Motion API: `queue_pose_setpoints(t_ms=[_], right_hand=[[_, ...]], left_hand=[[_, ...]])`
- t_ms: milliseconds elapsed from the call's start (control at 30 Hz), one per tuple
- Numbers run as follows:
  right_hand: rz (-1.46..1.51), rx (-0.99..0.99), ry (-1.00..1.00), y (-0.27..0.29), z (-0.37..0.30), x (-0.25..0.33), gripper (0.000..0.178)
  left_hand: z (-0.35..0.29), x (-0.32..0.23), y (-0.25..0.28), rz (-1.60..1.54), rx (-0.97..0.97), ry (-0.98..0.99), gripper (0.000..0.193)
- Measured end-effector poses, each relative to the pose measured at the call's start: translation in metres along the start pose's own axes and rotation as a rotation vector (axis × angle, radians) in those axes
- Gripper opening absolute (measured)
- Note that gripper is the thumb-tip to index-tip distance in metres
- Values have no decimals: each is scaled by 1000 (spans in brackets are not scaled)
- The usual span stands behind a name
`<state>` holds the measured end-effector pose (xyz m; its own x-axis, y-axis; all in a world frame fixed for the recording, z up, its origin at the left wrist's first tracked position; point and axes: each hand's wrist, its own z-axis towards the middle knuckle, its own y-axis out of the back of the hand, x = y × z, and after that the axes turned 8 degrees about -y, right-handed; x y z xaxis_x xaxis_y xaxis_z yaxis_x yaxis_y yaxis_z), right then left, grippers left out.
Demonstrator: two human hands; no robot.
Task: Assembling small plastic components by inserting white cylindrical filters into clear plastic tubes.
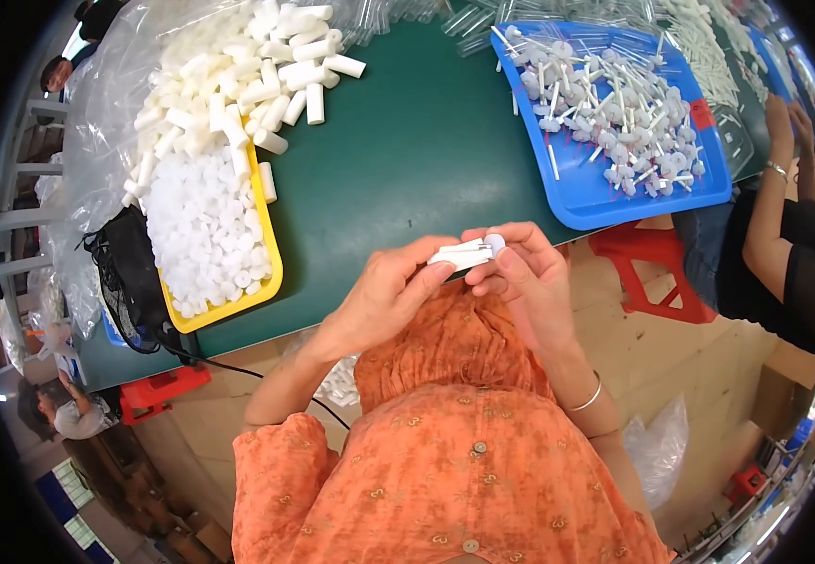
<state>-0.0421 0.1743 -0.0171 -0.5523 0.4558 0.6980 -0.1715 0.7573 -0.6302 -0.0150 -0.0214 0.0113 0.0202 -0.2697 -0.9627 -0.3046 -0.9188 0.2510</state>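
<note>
While both hands meet at frame centre | left hand [384,291] + right hand [520,273] pinch 1 white plastic piece [464,252] | yellow tray [271,277] left, blue tray [572,202] upper right on counter [407,150]

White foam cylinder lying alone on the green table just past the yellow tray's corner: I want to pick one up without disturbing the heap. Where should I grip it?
Grip the lone white foam cylinder across its middle, probably coming from above and the right, over bare green table. It lies flat and lengthwise beside the yellow tray, so its rounded long sides are free; the tray rim crowds its left.
</note>
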Motion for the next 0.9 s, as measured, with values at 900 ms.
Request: queue_pose_setpoints(t_ms=[900], right_hand=[[-220,-49,153,-6,2,2,19]], left_hand=[[3,-9,-13,-86,-119,-68,45]])
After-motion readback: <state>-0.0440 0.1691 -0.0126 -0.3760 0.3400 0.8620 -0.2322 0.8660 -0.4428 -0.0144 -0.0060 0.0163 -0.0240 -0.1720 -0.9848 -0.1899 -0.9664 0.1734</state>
